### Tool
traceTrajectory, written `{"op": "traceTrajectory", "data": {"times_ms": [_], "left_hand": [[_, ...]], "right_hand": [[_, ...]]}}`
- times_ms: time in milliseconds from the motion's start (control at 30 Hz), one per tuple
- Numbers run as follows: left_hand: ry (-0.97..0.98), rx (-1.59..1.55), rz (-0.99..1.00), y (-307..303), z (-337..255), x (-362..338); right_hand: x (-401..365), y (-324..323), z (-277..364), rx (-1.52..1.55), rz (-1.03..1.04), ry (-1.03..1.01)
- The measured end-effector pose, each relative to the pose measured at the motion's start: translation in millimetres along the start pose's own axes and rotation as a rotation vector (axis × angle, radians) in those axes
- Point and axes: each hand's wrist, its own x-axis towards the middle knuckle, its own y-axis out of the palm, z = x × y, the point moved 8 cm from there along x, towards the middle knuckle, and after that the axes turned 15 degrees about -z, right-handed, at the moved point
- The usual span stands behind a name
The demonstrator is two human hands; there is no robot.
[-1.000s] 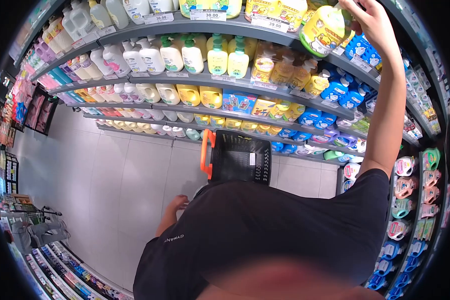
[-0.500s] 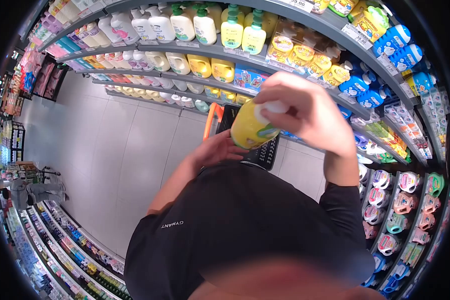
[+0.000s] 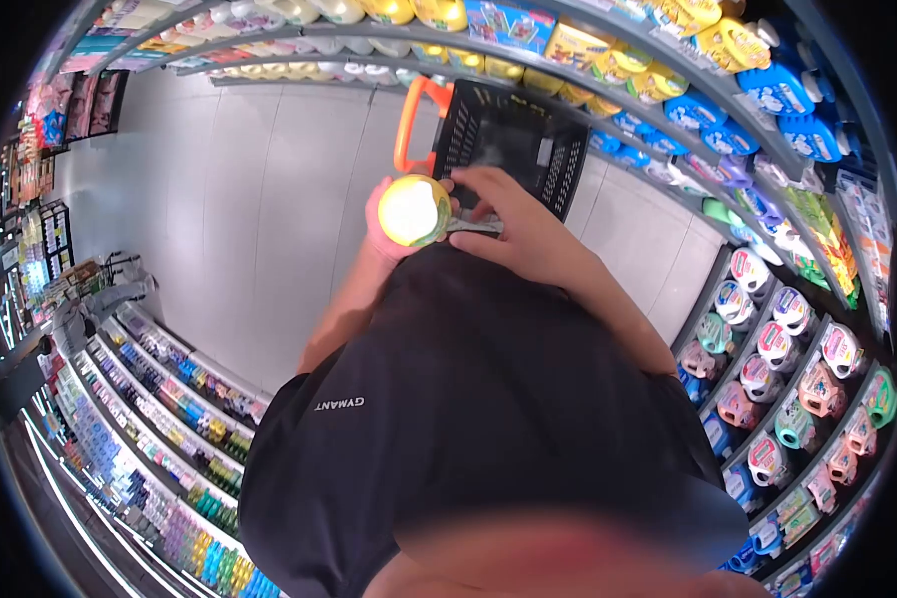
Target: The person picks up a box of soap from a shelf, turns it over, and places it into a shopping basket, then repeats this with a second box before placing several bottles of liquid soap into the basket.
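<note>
step in hand: judging by the pose, handling one item close to the chest, both hands gathered at it
yellow bottle (image 3: 415, 211): in front of the torso, beside the basket handle in view, its round end facing the camera and washed out by glare
left hand (image 3: 377, 211): wrapped round the bottle, holding it from the side
right hand (image 3: 496, 211): thumb and fingers apart, tips just beside the bottle; whether they touch it, i cannot tell
next move calls for: as a judgement, a firm left-hand hold and careful right fingertips if the bottle is turned
black basket (image 3: 571, 159): beyond the hands, slotted walls, orange handle (image 3: 406, 125) toward the left, a white label (image 3: 545, 151) too small to read
dark t-shirt (image 3: 508, 389): "gymant" printed on it, upside down in view
bottle label: lost in the glare, brand unreadable
blue bottles (image 3: 775, 92): on the shelf to the right, wording too small to read
</note>
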Motion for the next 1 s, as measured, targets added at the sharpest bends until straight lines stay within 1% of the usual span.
{"op": "traceTrajectory", "data": {"times_ms": [33, 67, 100, 133, 167, 233, 267, 333, 367, 433, 467, 500, 600, 633, 733, 767, 867, 900, 1000], "left_hand": [[0.01, 0.019, 0.016, 0, 2, -2], [0.029, 0.068, 0.031, -5, 6, -3], [0.057, 0.117, 0.055, -9, 11, -6], [0.08, 0.162, 0.07, -14, 16, -6], [0.049, 0.133, 0.09, -9, 24, -6], [0.093, 0.203, 0.05, -20, 31, -4], [0.113, 0.245, 0.034, -24, 31, -2], [0.095, 0.298, 0.019, -30, 29, 1], [0.095, 0.321, 0.007, -35, 29, 6], [0.075, 0.357, 0.026, -39, 31, 16], [0.059, 0.457, 0.02, -36, 34, 20], [0.043, 0.559, 0.017, -31, 33, 26], [0.035, 0.821, -0.033, -33, 28, 36], [0.049, 0.897, -0.049, -37, 25, 42], [-0.016, 0.902, -0.342, -61, 29, 48], [-0.01, 0.895, -0.388, -79, 31, 51], [-0.032, 1.018, -0.575, -123, 27, 55], [0.002, 1.003, -0.573, -135, 25, 59], [0.067, 0.872, -0.654, -178, 20, 66]], "right_hand": [[-8, 12, -30, 0.064, 0.094, 0.121], [-15, 20, -47, 0.121, 0.195, 0.24], [-30, 28, -54, 0.325, 0.292, 0.424], [-35, 32, -66, 0.388, 0.333, 0.502], [-43, 38, -78, 0.457, 0.371, 0.587], [-51, 48, -93, 0.575, 0.4, 0.723], [-52, 51, -95, 0.683, 0.407, 0.819], [-58, 77, -120, 0.907, 0.451, 0.914], [-54, 73, -108, 1.064, 0.395, 1.021], [-51, 78, -110, 1.201, 0.465, 1.096], [-49, 81, -112, 1.27, 0.498, 1.132], [-43, 85, -118, 1.279, 0.491, 1.05], [-46, 95, -148, 1.235, 0.439, 1.128], [-49, 99, -159, 1.251, 0.421, 1.195], [-43, 99, -181, 1.298, 0.348, 1.183], [-45, 101, -196, 1.279, 0.308, 1.265], [-43, 108, -239, 1.204, 0.207, 1.346], [-42, 113, -252, 1.178, 0.202, 1.423], [-17, 118, -293, 1.204, 0.151, 1.37]]}}
